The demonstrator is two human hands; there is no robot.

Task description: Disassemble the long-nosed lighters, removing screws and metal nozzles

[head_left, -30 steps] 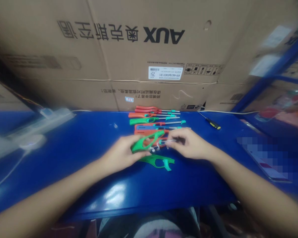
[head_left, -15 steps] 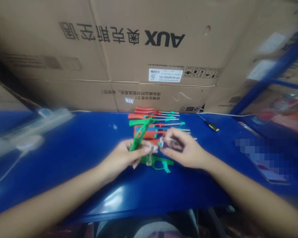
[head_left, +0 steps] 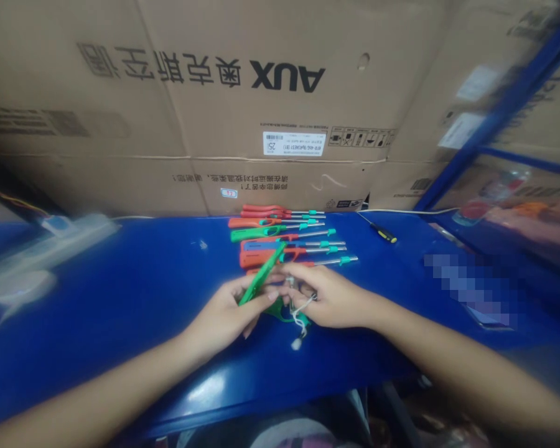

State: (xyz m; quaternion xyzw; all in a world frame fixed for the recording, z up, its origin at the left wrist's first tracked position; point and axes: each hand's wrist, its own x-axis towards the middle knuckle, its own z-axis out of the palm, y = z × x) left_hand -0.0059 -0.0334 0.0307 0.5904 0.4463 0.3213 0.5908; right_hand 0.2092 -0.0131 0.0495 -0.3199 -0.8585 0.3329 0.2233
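My left hand point(head_left: 226, 314) is closed on a green plastic lighter casing point(head_left: 264, 271), which slants up and right between thumb and fingers. Opposite it, my right hand point(head_left: 338, 300) pinches a small part with a white wire point(head_left: 302, 308); a pale tip hangs below the fingers. The fingertips of both hands meet around small clear and whitish pieces, too blurred to tell apart. Beneath the hands lies another green casing piece point(head_left: 278, 310) with a trigger loop, mostly covered. Just beyond is a row of long-necked lighters point(head_left: 261, 256) in red, orange, green and blue.
A black and yellow screwdriver point(head_left: 383, 233) lies at the back right of the blue table point(head_left: 158, 280). A phone point(head_left: 490, 317) rests at the right, partly pixelated. A white power strip point(head_left: 79, 239) and cable are at the left. A large cardboard box point(head_left: 191, 124) walls off the back.
My right hand has moved in against my left fingertips, and its white wire now hangs down. The green casing in my left hand has turned edge-on. The view has shifted slightly right.
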